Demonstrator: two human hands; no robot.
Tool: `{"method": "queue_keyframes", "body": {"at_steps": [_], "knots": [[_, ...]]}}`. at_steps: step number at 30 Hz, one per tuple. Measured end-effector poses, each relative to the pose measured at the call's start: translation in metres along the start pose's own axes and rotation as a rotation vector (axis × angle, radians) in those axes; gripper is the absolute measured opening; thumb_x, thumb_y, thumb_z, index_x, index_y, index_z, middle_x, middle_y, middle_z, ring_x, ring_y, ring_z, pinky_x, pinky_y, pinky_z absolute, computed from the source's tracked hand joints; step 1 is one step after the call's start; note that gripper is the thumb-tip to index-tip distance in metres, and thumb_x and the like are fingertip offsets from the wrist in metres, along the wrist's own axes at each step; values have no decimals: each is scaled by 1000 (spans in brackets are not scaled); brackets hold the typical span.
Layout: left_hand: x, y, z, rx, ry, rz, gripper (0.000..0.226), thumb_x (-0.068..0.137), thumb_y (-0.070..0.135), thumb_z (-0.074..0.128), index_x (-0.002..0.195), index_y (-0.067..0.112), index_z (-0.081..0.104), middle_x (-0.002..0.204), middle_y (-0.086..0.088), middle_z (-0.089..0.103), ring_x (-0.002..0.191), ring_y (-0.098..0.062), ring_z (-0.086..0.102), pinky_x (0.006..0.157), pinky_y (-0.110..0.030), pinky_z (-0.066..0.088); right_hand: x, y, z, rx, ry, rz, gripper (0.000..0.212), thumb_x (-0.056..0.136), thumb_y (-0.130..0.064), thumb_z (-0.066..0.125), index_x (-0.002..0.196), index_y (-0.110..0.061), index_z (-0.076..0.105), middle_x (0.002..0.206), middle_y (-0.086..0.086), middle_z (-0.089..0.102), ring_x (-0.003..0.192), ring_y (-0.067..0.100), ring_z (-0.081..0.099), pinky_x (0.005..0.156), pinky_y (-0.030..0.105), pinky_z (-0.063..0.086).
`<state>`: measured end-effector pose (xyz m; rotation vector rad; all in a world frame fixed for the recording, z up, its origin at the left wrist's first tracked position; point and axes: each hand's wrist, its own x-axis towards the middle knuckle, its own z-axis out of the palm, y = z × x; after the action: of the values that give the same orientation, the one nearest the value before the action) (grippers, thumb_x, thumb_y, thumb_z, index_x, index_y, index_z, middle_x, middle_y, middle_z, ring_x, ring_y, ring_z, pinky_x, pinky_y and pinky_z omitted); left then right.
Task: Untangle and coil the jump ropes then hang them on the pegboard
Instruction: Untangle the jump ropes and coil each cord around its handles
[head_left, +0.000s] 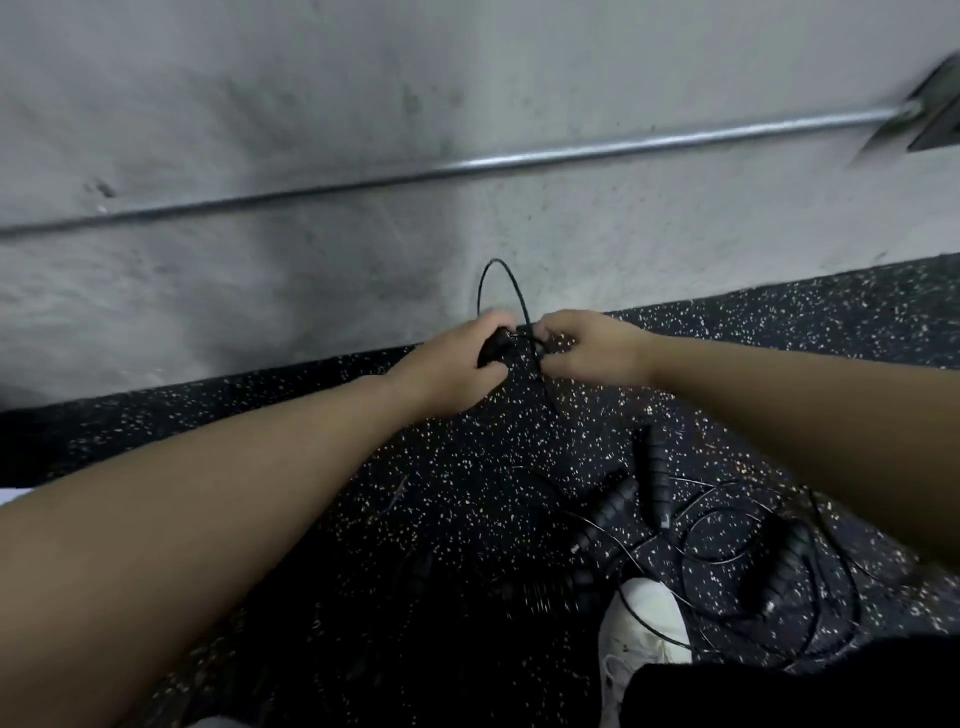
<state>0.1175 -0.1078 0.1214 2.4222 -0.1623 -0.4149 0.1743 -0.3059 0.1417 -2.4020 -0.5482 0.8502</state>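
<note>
From the head view, the left hand (457, 364) grips a black handle (491, 349) near the floor's far edge by the wall (311, 130), while the right hand (592, 345) pinches its cord (511, 283), looped above. Even loops would coil best. More tangled ropes (727, 535) lie beside a white shoe (641, 629).

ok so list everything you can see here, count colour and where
held jump rope: one, black, handle in left hand, cord looping up before the wall
jump ropes on floor: tangled pile, count unclear, black, lower right
floor: black, speckled
wall: grey, behind
pipe: one, metal, across wall
shoe: one, white, bottom right
left hand: grips handle
right hand: pinches cord
</note>
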Motion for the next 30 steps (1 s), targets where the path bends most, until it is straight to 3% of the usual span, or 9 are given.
{"method": "queue_keyframes", "body": {"at_steps": [4,7,10,13,17,20,23,25,30], "knots": [[-33,39,-36,-31,87,-8,25,96,29,55,113,37,38,93,7,57,91,-23,60,83,-39,50,-41,-42,-27,66,43,-67,20,102,-27,48,113,-19,62,86,-3,60,77,14,54,68,31,39],[-66,63,-58,-122,171,-6,26,96,34,58,119,30,45,89,9,57,80,-17,58,76,-34,47,-72,-69,-41,126,50,-101,20,104,-25,46,115,-19,63,98,-5,75,95,8,69,84,23,48],[-98,77,-72,-213,286,19,19,98,34,60,114,29,50,78,5,58,63,-16,57,69,-35,51,-102,-92,-51,99,17,-97,19,107,-26,46,114,-17,62,97,1,77,87,12,71,74,24,50],[-128,88,-80,-371,343,18,11,100,31,61,107,27,54,80,1,59,64,-16,60,66,-35,57,-132,-113,-53,150,-2,-106,25,109,-29,42,125,-17,56,96,7,75,80,16,69,75,34,52],[-161,100,-85,-653,442,-10,13,99,20,59,98,34,61,82,-5,59,67,-19,60,71,-41,60,-160,-135,-43,289,136,-210,43,105,-23,53,143,-35,36,83,9,70,68,22,66,67,37,57],[-183,107,-88,-792,504,-12,18,102,15,57,99,32,63,91,-3,59,66,-17,59,65,-35,56,-172,-145,-33,173,226,-263,30,103,-23,56,129,-38,55,79,6,62,64,19,63,59,34,59],[-202,113,-98,-1102,586,-38,14,102,12,57,98,25,59,96,-5,59,61,-16,58,59,-32,51,-175,-146,-21,-68,276,-267,18,103,-32,54,113,-34,69,105,-7,69,86,6,63,77,22,52],[-210,110,-109,-1282,651,-78,9,103,12,55,101,21,56,90,-6,58,62,-18,57,56,-30,51,-177,-147,-14,-98,240,-243,18,103,-37,52,106,-37,70,116,-12,68,102,8,62,87,24,46],[-218,91,-120,-1378,745,-206,8,105,13,51,108,20,51,84,-5,55,61,-17,51,50,-27,49,-181,-147,-13,41,176,-183,34,108,-39,41,90,-24,66,100,-2,76,105,14,67,98,34,45]]}}
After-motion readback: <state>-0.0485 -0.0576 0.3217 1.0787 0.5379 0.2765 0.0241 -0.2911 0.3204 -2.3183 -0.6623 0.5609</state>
